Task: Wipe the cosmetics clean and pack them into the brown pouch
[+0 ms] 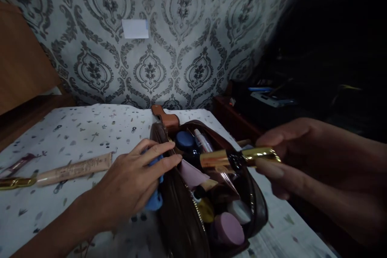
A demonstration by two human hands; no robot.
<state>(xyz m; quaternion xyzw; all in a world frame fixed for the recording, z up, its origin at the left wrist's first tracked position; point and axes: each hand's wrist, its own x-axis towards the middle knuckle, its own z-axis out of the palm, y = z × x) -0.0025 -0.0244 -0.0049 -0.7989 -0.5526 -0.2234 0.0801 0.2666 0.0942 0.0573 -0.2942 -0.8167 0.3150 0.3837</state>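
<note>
A brown makeup bag (184,221) lies unzipped on the patterned cloth, full of cosmetics. My left hand (136,181) has its fingers hooked over the near-left rim of the bag, holding it; the thumb is hidden. Something blue, perhaps a cloth (155,201), shows under that hand against the bag's side. Over the bag's opening, my right hand (290,165) pinches the shiny gold end of a gold cosmetic tube (216,160) with a black band, lying level. Inside are a dark blue round lid (185,140), a pink-lidded jar (229,229) and a clear-and-white tube (203,141).
On the white printed cloth (87,129) to the left lie a beige squeeze tube with a gold cap (75,168) and a small dark pink tube (19,166). A brown strap (166,119) sticks out behind the bag. Dark items stand beyond the right edge.
</note>
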